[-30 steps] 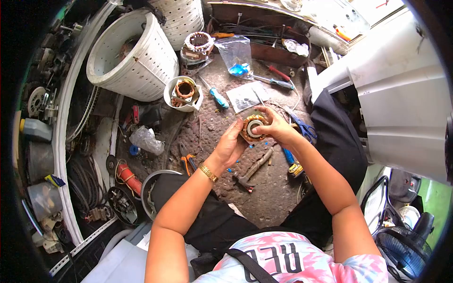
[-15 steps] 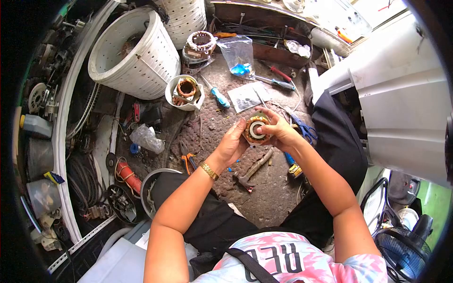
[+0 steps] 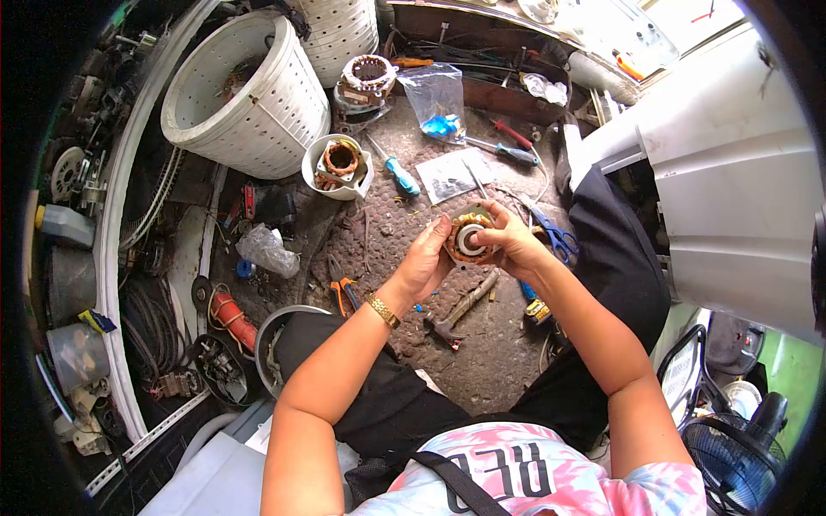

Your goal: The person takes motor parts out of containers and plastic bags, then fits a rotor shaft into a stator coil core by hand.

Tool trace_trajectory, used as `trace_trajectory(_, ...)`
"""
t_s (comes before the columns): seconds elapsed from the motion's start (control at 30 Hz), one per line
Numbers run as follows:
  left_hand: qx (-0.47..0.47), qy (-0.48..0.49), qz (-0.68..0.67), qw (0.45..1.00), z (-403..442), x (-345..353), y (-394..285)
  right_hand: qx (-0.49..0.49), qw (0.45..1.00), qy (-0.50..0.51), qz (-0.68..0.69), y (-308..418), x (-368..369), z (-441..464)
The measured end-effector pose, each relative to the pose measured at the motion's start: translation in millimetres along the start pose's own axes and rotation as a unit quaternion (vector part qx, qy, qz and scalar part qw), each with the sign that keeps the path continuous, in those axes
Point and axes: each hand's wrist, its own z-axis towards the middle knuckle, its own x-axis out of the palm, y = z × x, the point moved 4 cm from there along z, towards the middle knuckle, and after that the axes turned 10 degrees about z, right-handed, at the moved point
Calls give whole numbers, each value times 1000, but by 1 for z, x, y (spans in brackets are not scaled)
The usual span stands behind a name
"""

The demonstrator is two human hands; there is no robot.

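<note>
Centrally in the frame, a copper-wound motor part (image 3: 461,254) sits between the person's two hands, raised over the rough floor (image 3: 469,387). The left hand (image 3: 423,255) bears on its left side, thumb at the upper edge and the fingers curled beneath, their tips hidden. The right hand (image 3: 514,244) clamps the right side: its thumb lies across the pale ring (image 3: 461,238) at the middle, while the index finger arches over the top edge. A gold watch (image 3: 382,311) circles the left wrist.

Just below the hands lies a hammer (image 3: 465,311); to its left are orange-handled pliers (image 3: 348,292). Right of centre, blue-handled scissors (image 3: 561,242) rest near a knee. Above the hands is a flat plastic packet (image 3: 449,178), with a blue screwdriver (image 3: 401,177) beside it. Toward the upper left, a white housing (image 3: 354,187) holds another copper winding (image 3: 342,158), near a large perforated basket (image 3: 292,116).
</note>
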Motion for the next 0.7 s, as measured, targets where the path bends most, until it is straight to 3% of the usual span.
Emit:
trace_trajectory(0.37, 9, 0, 16, 1000, -1, -1, -2, -58, 998, -33, -1, 2, 10, -5)
trace_trajectory(0.7, 18, 9, 29, 999, -3, 2, -6, -81, 997, 7, -8, 2, 9, -5)
